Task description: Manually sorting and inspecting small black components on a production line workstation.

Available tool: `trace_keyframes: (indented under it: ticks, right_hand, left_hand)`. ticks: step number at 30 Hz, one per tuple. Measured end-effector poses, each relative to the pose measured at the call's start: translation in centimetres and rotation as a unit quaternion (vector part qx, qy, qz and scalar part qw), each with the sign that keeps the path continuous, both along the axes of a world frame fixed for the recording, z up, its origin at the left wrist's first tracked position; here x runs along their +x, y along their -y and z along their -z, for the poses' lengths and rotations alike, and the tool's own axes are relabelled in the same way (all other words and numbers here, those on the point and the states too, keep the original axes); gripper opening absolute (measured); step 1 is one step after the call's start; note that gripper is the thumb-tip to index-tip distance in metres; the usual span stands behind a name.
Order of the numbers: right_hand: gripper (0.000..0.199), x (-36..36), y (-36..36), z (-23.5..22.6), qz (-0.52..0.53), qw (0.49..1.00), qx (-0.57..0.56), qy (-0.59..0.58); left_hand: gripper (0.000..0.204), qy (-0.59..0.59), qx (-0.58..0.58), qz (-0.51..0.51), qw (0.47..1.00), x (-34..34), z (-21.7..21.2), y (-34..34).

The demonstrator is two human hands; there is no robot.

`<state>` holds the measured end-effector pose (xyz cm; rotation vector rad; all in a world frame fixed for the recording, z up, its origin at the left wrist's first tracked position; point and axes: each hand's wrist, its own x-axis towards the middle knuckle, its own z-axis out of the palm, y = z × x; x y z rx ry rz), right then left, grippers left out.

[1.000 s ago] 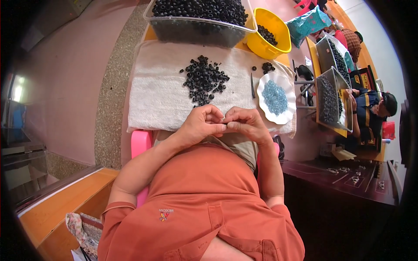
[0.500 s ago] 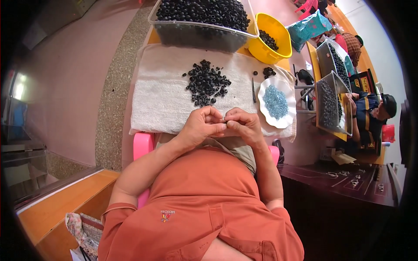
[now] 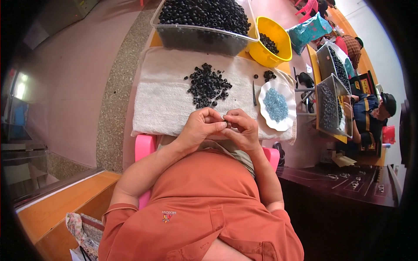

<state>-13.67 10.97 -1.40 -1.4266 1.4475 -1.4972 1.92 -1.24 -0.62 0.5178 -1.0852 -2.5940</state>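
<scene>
Since a second ago, little is changed: the left hand and right hand are kept together, fingers pinched on a small dark ring-shaped piece. The heap of black rubber rings on the white towel at 12 o'clock is left undisturbed, so the same fiddly joining is judged ongoing.

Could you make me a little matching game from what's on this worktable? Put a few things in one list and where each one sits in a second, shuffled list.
Things:
1. clear tub
2. yellow bowl
3. white plate
4. loose black rings

Places or contents:
A. holds small pale blue pieces, right end of the towel
B. lie in a heap on the middle of the towel
C. heaped full of black rings, at the far edge beyond the towel
D. has only a few black rings inside, right of the tub

Pairs: 1-C, 2-D, 3-A, 4-B
</scene>
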Motion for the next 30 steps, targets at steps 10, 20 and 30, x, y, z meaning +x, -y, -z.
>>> trace_keyframes:
  ticks: [10,20,30]
  right_hand:
    - [0.038,0.6,0.37,-0.14,0.071,0.994,-0.036,-0.07]
    - [0.037,0.64,0.36,-0.43,0.096,0.993,-0.047,-0.049]
    - [0.038,0.65,0.37,-0.65,0.096,0.991,-0.044,-0.085]
  left_hand:
    - [0.012,-0.022,0.015,-0.018,0.999,0.05,0.33,0.13]
    - [0.015,0.008,-0.016,-0.017,1.0,-0.08,0.44,0.16]
    - [0.016,0.0,-0.03,-0.015,0.999,0.01,0.54,0.04]
